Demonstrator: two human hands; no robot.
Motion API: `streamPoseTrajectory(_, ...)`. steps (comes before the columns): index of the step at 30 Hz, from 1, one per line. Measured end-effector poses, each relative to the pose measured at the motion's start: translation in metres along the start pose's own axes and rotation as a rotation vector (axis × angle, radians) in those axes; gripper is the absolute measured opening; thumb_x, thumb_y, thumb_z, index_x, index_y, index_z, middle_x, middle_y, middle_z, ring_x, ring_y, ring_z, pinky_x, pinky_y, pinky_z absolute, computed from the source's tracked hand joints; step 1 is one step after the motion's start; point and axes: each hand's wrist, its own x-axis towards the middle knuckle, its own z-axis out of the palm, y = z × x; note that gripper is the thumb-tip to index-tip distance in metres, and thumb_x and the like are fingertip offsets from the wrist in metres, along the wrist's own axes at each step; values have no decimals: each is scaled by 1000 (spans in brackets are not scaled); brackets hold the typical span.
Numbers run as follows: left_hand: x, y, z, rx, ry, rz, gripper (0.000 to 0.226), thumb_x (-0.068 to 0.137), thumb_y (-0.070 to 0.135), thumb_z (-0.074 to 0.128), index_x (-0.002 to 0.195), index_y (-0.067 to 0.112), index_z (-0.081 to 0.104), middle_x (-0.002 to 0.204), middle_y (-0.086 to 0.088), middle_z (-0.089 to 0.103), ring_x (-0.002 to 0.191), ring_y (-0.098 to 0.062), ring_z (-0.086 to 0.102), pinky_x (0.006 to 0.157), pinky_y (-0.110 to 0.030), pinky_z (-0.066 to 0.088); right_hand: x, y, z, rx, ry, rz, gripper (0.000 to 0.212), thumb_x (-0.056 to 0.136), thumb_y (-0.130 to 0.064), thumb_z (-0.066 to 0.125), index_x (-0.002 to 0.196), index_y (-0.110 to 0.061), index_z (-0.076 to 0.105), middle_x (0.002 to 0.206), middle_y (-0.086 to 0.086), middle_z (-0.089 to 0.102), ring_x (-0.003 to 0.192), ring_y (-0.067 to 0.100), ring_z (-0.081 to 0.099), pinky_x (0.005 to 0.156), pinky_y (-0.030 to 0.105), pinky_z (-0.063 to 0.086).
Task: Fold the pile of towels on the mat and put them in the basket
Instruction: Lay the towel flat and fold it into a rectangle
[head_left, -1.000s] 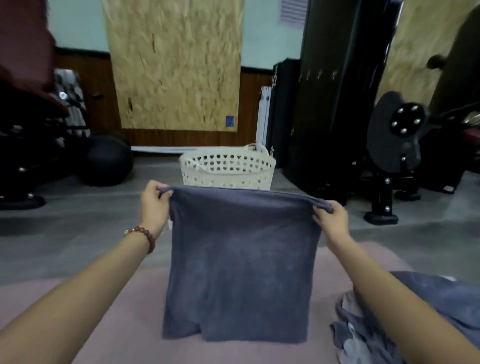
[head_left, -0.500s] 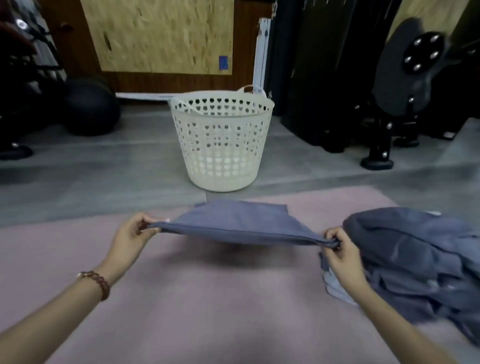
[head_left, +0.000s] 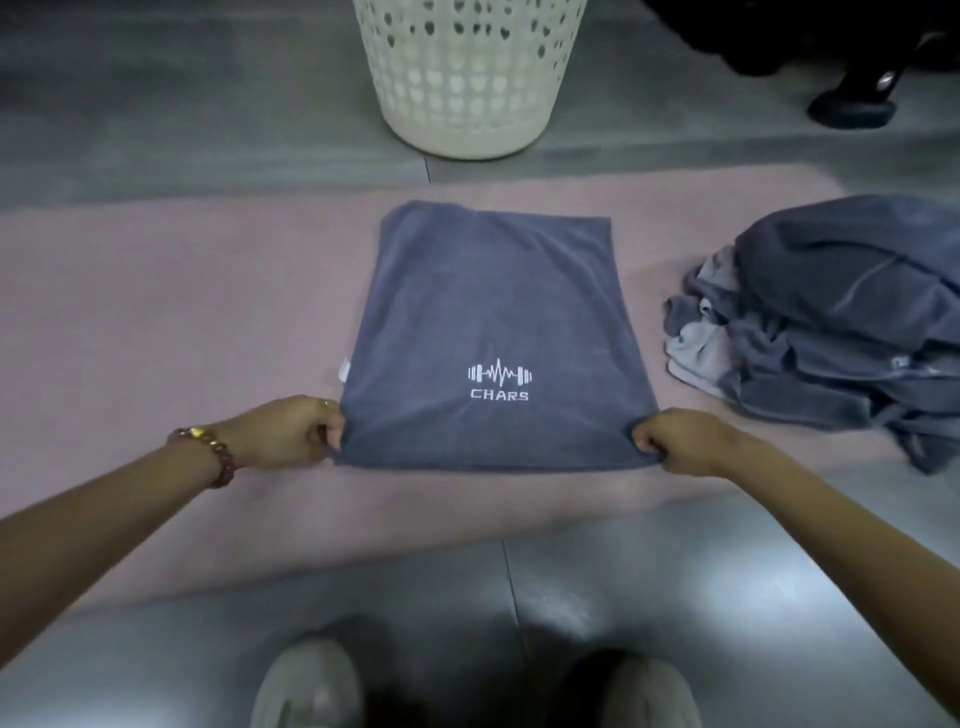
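A grey-blue towel (head_left: 493, 312) with a white barbell logo and the word CHARS lies flat on the pink mat (head_left: 182, 312), folded into a rough rectangle. My left hand (head_left: 291, 431) pinches its near left corner. My right hand (head_left: 675, 439) pinches its near right corner. A crumpled pile of grey towels (head_left: 841, 322) sits at the mat's right end. The cream perforated basket (head_left: 467, 73) stands on the floor just beyond the mat, straight ahead of the towel; its rim is out of view.
Grey floor surrounds the mat. My two shoes (head_left: 306, 686) show at the bottom edge. A black machine foot (head_left: 852, 104) stands at the far right, beyond the pile. A beaded bracelet is on my left wrist.
The towel, held up hanging a second ago, has been lowered and laid flat on the mat toward me. Both hands still grip its corners. My view has tilted downward.
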Motion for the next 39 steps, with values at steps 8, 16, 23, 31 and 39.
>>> streamPoseTrajectory(8, 3, 18, 3, 84, -422, -157, 25, 80, 36, 71, 67, 14, 67, 70, 3, 61, 66, -3, 56, 73, -25, 45, -6, -22, -5, 50, -558, 103, 26, 84, -9, 53, 92, -29, 66, 95, 2, 60, 83, 19, 56, 72, 29, 43)
streamPoseTrajectory(16, 58, 70, 67, 613, 245, 154, 59, 91, 47, 31, 139, 16, 42, 143, -6, 46, 132, -24, 40, 97, -54, 40, 70, -93, 11, -21, 411, -158, 62, 90, -50, 29, 143, -19, 39, 146, 5, 42, 136, 27, 37, 114, 43, 21)
streamPoseTrajectory(23, 21, 16, 82, 506, 289, 95, 61, 98, 51, 11, 149, 17, 21, 154, -9, 23, 145, -24, 5, 116, -34, 4, 31, -35, 75, 412, 521, 491, 79, 82, -62, 4, 150, -24, 13, 158, 4, 12, 145, 26, 11, 118, 37, 6)
streamPoseTrajectory(31, 129, 33, 7, 433, 567, 107, 51, 94, 40, 30, 130, 12, 52, 142, -17, 43, 134, -31, 32, 113, -37, 9, 137, -12, -40, 770, 807, 436, 54, 93, -21, 52, 138, 2, 33, 139, 21, 39, 130, 34, 35, 108, 34, 25)
streamPoseTrajectory(39, 259, 2, -82, -170, 1037, -599, 48, 95, 26, 47, 134, 1, 39, 139, -25, 38, 128, -40, 35, 103, -44, 26, 243, 85, -137, 1136, 689, 702, 58, 92, -24, 57, 140, -2, 35, 143, 16, 42, 131, 32, 40, 109, 34, 32)
